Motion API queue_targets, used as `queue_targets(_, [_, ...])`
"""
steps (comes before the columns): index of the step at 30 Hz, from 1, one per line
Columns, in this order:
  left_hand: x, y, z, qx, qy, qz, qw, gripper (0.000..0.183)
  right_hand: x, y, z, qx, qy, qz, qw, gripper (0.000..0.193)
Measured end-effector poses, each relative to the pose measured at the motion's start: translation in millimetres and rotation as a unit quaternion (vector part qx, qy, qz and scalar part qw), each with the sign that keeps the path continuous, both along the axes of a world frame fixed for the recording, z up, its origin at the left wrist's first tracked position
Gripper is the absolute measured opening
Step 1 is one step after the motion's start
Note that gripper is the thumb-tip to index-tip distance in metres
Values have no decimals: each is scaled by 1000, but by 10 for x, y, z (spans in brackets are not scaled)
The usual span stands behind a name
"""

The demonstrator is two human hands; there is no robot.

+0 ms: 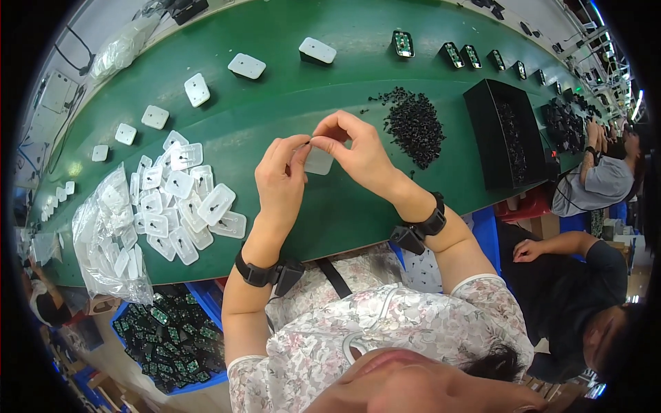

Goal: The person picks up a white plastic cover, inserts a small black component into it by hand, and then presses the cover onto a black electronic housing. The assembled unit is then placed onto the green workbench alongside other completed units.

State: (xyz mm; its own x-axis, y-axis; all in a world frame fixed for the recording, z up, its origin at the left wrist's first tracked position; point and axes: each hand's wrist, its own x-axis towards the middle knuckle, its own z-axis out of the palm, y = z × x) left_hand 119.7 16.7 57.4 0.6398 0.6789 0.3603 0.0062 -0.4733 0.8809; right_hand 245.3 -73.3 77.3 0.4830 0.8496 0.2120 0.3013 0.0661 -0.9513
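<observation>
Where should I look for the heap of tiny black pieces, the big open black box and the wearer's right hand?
Heap of tiny black pieces [416, 129]: head view, its middle.
Open black box [483, 138]: head view, left wall.
Right hand [361, 154]: head view, back of the hand.

Tabletop [358, 82] smooth, semi-gloss; covers [217, 203] smooth transl. plastic; bag [96, 237] crinkly, glossy plastic; box [480, 117] matt; shirt [310, 351] cloth

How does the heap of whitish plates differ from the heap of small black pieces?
The whitish plates are pale and broad; the black pieces are dark and tiny. The whitish plates overlap loosely beside the left hand; the black pieces form a denser mound nearer the right hand. Both lie on the green table.
</observation>
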Motion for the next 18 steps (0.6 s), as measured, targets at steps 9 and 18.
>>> queue_targets(9, [-32, -23, -50, -221, -52, -44, 973, 14, 8, -29, 56, -22, -82, -15, 996, 5])
queue_targets(18, [-46, -4, -33, -347, -107, -86, 928, 20, -8, -57, 88, -48, -153, -30, 987, 6])
